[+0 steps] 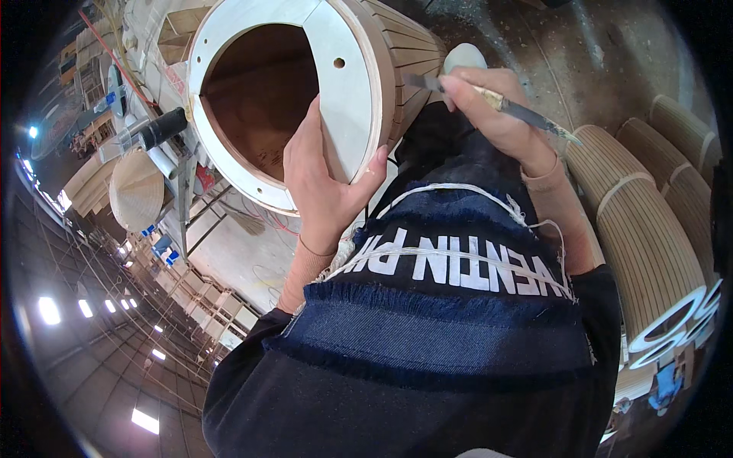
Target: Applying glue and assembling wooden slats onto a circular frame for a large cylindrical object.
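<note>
- Because the wooden drum (359, 84) is tipped on its side with its open end toward the person, the pale ring face (347, 107) and the brown hollow inside are both easy to see and reach; it appears to rest against the person's lap, which would keep it from rolling.
- Where the drum's slatted wall (412, 53) curves away to the right, the ribs run along its length, and this is the side turned to the tool.
- To the right, on the floor (534, 46), lie several more slatted drums (649, 244), on their sides and close together, well apart from the one being worked.
- At the left stands a clutter of wooden parts and a cone-shaped straw hat (137, 191), near the drum but not touching it as far as I can tell.
- The left hand (324, 183) is spread flat and wide on the ring face, thumb hooked over the outer rim, pressing rather than gripping; this looks meant to steady the drum.
- The right hand (496, 114) is closed around a thin knife-like tool (508, 107), pinched like a pen, with one end reaching back past the wrist.
- The tool's flat blade tip (416, 80) lies at the slats just behind the rim; whether it touches them I cannot tell.
</note>
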{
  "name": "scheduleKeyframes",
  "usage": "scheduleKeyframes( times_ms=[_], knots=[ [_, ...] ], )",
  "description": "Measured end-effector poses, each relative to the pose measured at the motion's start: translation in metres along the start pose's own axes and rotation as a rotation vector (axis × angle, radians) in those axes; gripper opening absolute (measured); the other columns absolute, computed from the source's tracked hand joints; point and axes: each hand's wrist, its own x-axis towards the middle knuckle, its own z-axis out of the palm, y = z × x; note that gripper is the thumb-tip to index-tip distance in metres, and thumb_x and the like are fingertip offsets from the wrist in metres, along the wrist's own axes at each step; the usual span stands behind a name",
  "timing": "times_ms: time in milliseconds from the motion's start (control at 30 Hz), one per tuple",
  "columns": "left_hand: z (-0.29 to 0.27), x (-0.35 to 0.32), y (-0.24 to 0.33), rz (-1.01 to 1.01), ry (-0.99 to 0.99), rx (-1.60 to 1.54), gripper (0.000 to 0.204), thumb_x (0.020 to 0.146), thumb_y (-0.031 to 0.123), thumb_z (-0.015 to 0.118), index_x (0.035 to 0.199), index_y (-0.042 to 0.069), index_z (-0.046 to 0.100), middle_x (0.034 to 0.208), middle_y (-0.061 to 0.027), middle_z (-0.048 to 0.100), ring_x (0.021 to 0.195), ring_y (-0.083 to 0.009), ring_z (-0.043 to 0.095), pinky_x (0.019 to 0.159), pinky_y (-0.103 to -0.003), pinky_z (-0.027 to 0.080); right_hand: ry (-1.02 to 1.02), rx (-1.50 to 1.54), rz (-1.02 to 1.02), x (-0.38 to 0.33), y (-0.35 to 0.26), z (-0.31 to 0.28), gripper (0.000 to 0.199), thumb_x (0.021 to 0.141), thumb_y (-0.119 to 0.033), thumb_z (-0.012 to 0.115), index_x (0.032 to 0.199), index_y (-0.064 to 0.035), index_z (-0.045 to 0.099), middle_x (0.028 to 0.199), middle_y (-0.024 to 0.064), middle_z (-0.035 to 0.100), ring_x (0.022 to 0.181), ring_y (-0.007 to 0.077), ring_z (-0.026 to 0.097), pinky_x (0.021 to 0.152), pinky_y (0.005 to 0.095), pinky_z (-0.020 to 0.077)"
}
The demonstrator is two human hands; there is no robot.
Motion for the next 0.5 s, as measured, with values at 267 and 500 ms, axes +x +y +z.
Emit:
scheduleKeyframes(
  times_ms=[267,500],
  knots=[
    [0.0,0.001,0.001,-0.025,-0.005,0.009,0.082,0.068,0.037,0.078,0.134,-0.001,0.05,0.118,-0.0186,0.062,0.105,-0.0337,0.06,0.093,-0.042,0.044,0.157,-0.2,0.007,0.006,-0.026,0.019,0.03,0.095,-0.027,0.056,0.083,0.0008,0.063,0.067,0.0195,0.059,0.063,0.0372,0.058,0.06,0.0403,0.0451],
    [0.002,0.001,-0.001,-0.011,-0.001,0.01,0.083,0.068,0.038,0.079,0.134,-0.002,0.05,0.116,-0.0195,0.062,0.104,-0.0338,0.06,0.091,-0.041,0.045,0.202,-0.008,0.178,-0.007,-0.029,0.035,0.028,0.096,-0.023,0.054,0.082,0.0011,0.059,0.064,0.0186,0.053,0.059,0.0381,0.052,0.057,0.0404,0.0416]
  ],
)
